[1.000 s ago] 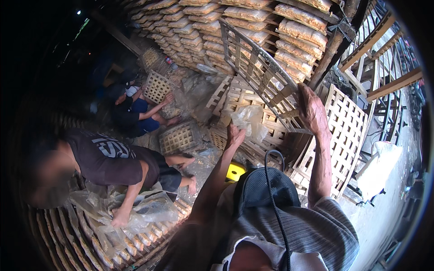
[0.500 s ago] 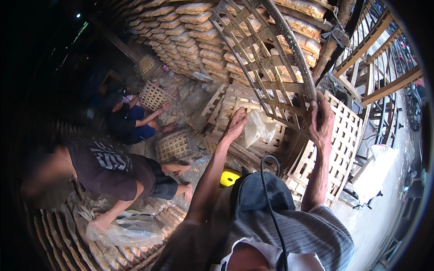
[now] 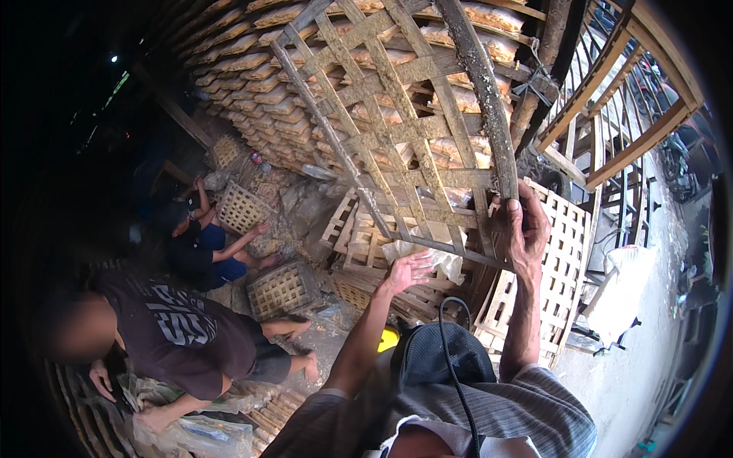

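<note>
A woven wooden lattice tray is raised, tilted, in front of me. My right hand grips its lower right corner, thumb over the thick frame edge. Just below the tray's lower rail, my left hand has its fingers spread and holds nothing. Beside those fingers, a crumpled translucent plastic sheet lies on a stack of similar lattice trays; the raised tray partly hides both. Another lattice tray leans beyond my right forearm.
Rows of filled, wrapped slabs on racks rise behind the tray. A person in a dark shirt leans over plastic at left; another person sits farther back near lattice trays. Wooden frames and a white sack stand at right.
The lattice tray has swung left and shows more of its face, my right hand still gripping its corner. My left hand has moved lower, its fingers now spread apart beside the plastic sheet.
</note>
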Demonstrator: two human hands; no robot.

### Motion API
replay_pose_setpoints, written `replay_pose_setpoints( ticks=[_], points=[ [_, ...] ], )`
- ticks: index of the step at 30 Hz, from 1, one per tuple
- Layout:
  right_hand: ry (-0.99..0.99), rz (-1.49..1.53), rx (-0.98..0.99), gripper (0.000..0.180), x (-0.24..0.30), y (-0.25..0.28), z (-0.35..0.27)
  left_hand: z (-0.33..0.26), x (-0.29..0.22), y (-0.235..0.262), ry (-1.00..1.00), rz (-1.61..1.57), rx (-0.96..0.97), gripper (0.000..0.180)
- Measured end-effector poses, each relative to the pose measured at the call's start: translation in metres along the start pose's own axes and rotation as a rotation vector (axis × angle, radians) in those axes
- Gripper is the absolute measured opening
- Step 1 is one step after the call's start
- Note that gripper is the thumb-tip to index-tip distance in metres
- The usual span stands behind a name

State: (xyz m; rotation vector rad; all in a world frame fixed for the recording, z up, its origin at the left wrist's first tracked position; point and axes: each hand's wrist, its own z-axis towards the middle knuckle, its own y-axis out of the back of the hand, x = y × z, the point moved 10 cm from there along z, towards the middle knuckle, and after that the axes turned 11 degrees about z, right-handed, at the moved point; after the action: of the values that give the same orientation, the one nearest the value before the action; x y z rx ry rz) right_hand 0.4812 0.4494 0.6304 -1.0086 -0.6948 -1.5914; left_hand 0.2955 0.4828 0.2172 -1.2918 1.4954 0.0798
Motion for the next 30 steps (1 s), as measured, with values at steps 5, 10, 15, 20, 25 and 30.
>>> replay_pose_setpoints(
  ticks=[5, 10, 15, 20, 25, 30],
  points=[
    [-0.044, 0.044, -0.022, 0.037, -0.023, 0.009, 0.000, -0.038, -0.053, 0.087, -0.215, -0.249, -0.284, 0.066],
    [-0.190, 0.383, 0.022, 0.042, -0.066, -0.037, -0.002, -0.143, -0.208, 0.103, -0.567, -0.032, -0.410, 0.090],
    [-0.209, 0.612, 0.156, 0.039, -0.117, -0.091, -0.024, -0.247, -0.248, 0.112, -0.683, 0.137, -0.783, 0.070],
    [-0.347, 0.609, 0.297, 0.034, -0.170, -0.141, -0.053, -0.382, -0.222, 0.108, -0.809, 0.253, -1.391, 0.043],
    [-0.422, 0.611, 0.339, 0.044, -0.176, -0.190, -0.053, -0.473, -0.169, 0.066, -0.824, 0.332, -1.618, 0.044],
    [-0.346, 0.462, 0.517, 0.041, -0.153, -0.255, -0.078, -0.529, -0.120, 0.040, -0.939, 0.338, -1.741, 0.031]
  ],
)
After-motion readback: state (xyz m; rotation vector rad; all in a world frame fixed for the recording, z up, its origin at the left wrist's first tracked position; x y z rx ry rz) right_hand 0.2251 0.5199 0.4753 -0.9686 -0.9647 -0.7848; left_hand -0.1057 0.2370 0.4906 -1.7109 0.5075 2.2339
